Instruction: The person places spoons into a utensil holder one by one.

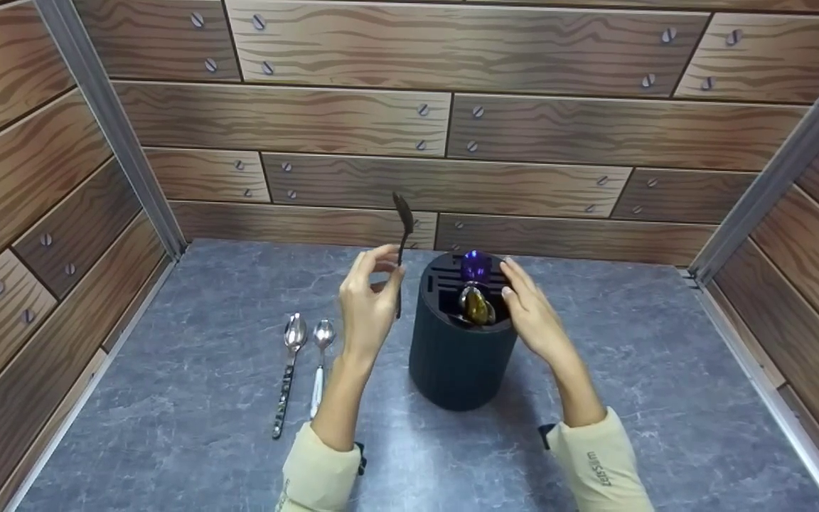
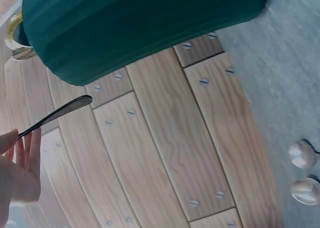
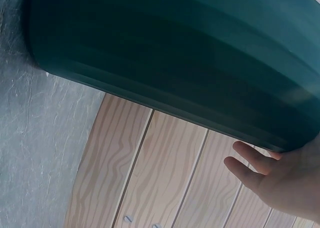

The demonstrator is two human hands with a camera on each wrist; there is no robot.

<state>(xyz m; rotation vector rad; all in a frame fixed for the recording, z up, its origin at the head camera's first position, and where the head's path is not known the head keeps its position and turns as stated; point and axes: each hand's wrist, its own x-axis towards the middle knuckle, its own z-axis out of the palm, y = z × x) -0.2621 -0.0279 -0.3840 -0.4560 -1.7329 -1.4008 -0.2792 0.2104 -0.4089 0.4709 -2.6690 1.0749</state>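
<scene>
Between thumb and fingers my left hand (image 1: 369, 302) pinches a dark spoon (image 1: 404, 213), its bowl up and its handle pointing down, left of the dark green utensil holder (image 1: 463, 370). In the left wrist view the flat end of the spoon's handle (image 2: 75, 105) juts out below the fingers. My right hand (image 1: 534, 313) rests on the right side of the holder's rim, fingers extended. Inside the holder's open compartment stand a purple spoon (image 1: 475, 267) and a gold-toned spoon (image 1: 477, 307), bowls up. Slots line the back part of its top.
Left of the holder, a spoon with a dark patterned handle (image 1: 286, 387) and a smaller spoon with a white handle (image 1: 318, 384) lie on the grey tabletop (image 1: 189, 398). Wood-patterned panels (image 1: 352, 121) enclose the back and both sides.
</scene>
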